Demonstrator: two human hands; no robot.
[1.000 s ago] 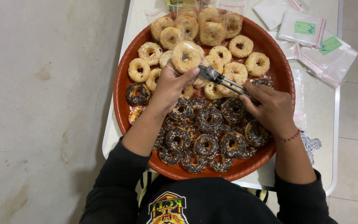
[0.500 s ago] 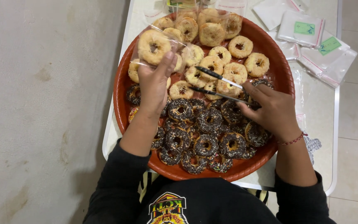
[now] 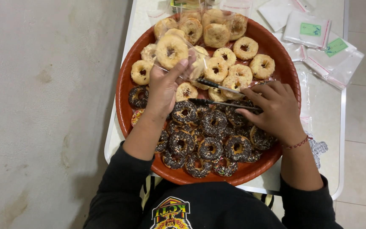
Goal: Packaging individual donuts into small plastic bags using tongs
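On a white tabletop (image 3: 339,127) stands one big round tray (image 3: 126,91) of red-brown plastic with a raised rim. Its far half carries about fifteen pale doughnuts (image 3: 244,47), small rings with a dry, sugared crust; its near half carries about fifteen dark doughnuts (image 3: 210,148) with glossy chocolate coating and coloured sprinkles. The left hand (image 3: 164,87) is lifted over the left part of the tray, and its fingers (image 3: 178,70) pinch one clear plastic bag (image 3: 191,57), thin and shiny, with one pale doughnut (image 3: 171,51) inside it. The right hand (image 3: 278,110) rests over the right part of the tray, and its fingers (image 3: 255,91) close on one pair of metal tongs (image 3: 217,93), slim and dark, with two arms a little apart and pointing left, toward the bag. I cannot tell if the tips touch a doughnut. At the far right of the tabletop lie about four flat clear bags (image 3: 308,32); two show a green label.
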